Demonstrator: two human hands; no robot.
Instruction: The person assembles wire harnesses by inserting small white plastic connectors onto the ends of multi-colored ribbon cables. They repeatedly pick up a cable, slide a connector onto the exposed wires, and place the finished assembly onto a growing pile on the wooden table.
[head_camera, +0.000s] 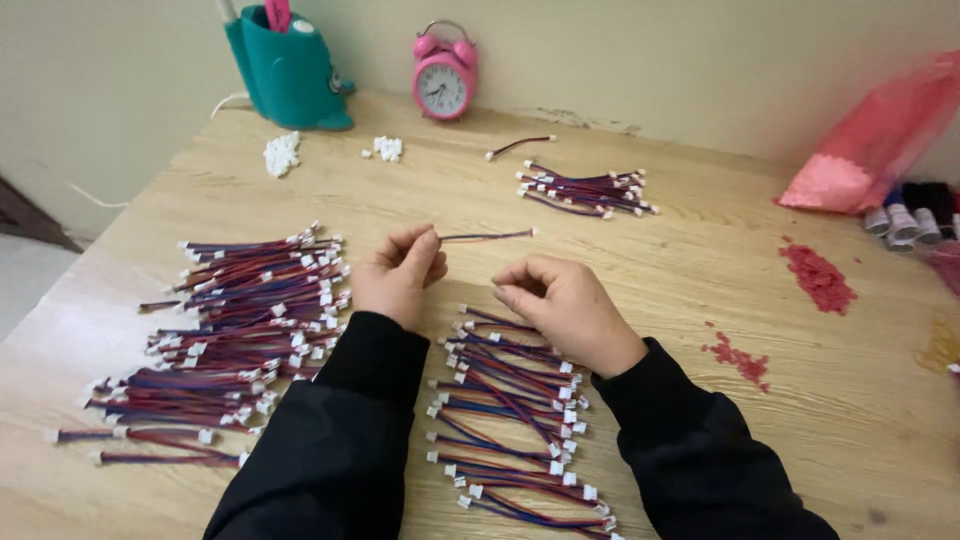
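At the table's (700, 260) centre, the left hand (397, 272) pinches one red-blue lead (487, 236); the right hand (565, 308) rests curled, holding nothing visible. Large wire pile (235, 335) by the left edge; smaller bundle (585, 190) toward the far edge.

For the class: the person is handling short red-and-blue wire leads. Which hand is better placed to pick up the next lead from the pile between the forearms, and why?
Probably the right hand. It looks empty, fingers curled, directly above the near pile of leads. The left hand is already pinching one wire lead by its end, so it is occupied.
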